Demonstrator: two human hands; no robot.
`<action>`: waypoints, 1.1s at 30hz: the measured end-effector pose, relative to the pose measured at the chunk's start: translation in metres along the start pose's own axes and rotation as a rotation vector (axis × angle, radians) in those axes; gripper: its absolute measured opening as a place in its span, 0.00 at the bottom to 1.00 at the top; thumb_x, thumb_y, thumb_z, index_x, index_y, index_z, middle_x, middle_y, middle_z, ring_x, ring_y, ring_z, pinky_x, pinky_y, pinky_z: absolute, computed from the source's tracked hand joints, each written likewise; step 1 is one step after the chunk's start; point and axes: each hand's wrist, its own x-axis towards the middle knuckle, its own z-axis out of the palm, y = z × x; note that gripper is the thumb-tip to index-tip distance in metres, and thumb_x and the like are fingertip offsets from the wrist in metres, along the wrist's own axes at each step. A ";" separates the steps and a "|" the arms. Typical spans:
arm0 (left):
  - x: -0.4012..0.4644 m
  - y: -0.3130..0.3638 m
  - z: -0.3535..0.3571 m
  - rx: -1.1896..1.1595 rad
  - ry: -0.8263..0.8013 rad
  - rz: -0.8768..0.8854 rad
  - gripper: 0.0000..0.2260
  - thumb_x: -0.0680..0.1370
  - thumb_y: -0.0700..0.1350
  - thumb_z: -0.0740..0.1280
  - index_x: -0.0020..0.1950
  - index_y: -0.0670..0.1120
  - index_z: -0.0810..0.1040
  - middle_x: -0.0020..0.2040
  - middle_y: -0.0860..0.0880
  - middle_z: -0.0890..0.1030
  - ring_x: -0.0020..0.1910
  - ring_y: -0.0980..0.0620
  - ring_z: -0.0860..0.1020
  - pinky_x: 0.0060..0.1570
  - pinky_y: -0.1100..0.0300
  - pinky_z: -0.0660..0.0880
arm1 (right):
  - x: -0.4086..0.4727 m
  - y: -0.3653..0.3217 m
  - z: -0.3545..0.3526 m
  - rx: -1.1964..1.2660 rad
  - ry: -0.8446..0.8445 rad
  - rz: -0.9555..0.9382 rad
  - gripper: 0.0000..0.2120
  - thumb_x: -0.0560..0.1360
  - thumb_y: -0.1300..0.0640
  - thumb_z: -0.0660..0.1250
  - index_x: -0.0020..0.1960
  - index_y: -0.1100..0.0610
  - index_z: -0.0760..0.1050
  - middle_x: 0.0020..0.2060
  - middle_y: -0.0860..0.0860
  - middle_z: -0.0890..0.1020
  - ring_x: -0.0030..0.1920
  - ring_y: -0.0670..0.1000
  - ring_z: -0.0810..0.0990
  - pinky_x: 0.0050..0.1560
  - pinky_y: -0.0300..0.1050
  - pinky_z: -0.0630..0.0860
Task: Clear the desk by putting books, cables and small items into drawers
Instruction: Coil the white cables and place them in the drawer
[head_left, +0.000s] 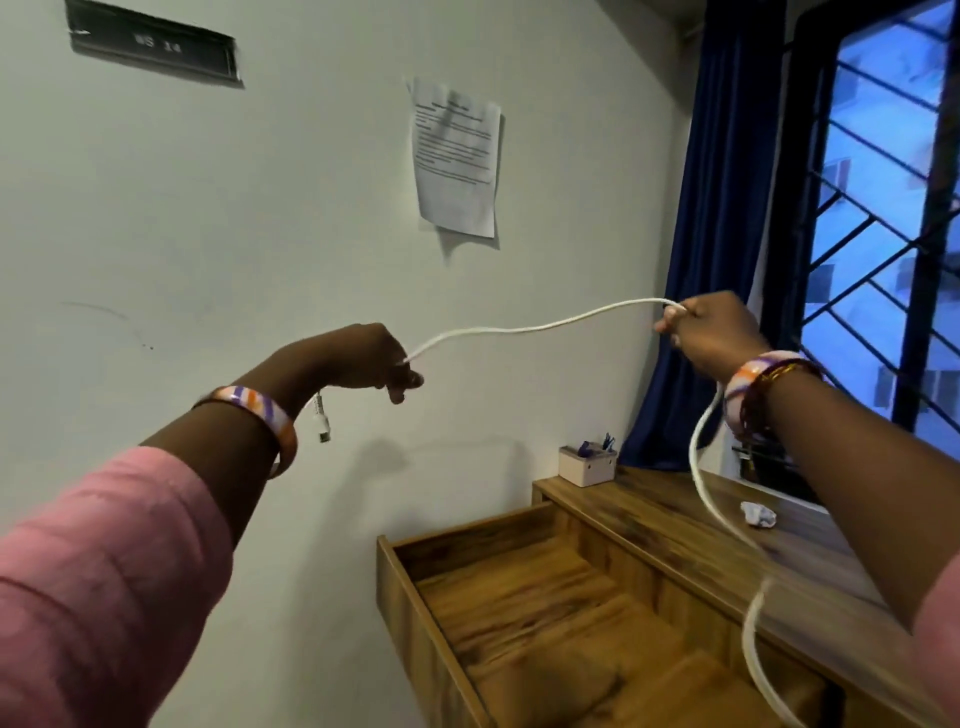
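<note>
A white cable stretches in the air between both hands, in front of the wall. My left hand grips one part of it, and the cable's plug end dangles below that wrist. My right hand pinches the cable higher up on the right. From there the rest of the cable hangs down past my right forearm toward the bottom edge. Below the hands an open wooden drawer sticks out from the wooden desk; what I see of its inside holds nothing.
A small white holder with pens stands at the desk's far corner. A crumpled white scrap lies on the desk top. A paper sheet hangs on the wall. A blue curtain and a barred window are on the right.
</note>
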 end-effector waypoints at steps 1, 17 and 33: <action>-0.004 -0.009 0.001 0.046 0.007 -0.036 0.14 0.77 0.50 0.65 0.33 0.46 0.80 0.34 0.51 0.82 0.33 0.56 0.76 0.37 0.64 0.69 | 0.000 0.003 -0.004 -0.016 0.032 0.031 0.10 0.77 0.61 0.62 0.49 0.64 0.81 0.35 0.56 0.77 0.37 0.54 0.74 0.33 0.42 0.65; -0.003 0.007 -0.029 -2.237 0.594 0.081 0.14 0.82 0.42 0.52 0.52 0.42 0.77 0.49 0.51 0.83 0.52 0.54 0.79 0.60 0.63 0.71 | -0.071 0.005 0.008 -0.369 -0.183 -0.387 0.11 0.80 0.56 0.56 0.51 0.60 0.76 0.31 0.50 0.74 0.33 0.53 0.75 0.33 0.43 0.67; -0.038 0.110 0.028 -0.763 -0.254 0.527 0.18 0.80 0.46 0.54 0.33 0.46 0.74 0.25 0.54 0.72 0.25 0.58 0.69 0.27 0.69 0.67 | -0.029 0.027 -0.046 -0.229 0.070 -0.159 0.17 0.80 0.47 0.53 0.52 0.57 0.76 0.43 0.61 0.81 0.47 0.63 0.78 0.52 0.58 0.75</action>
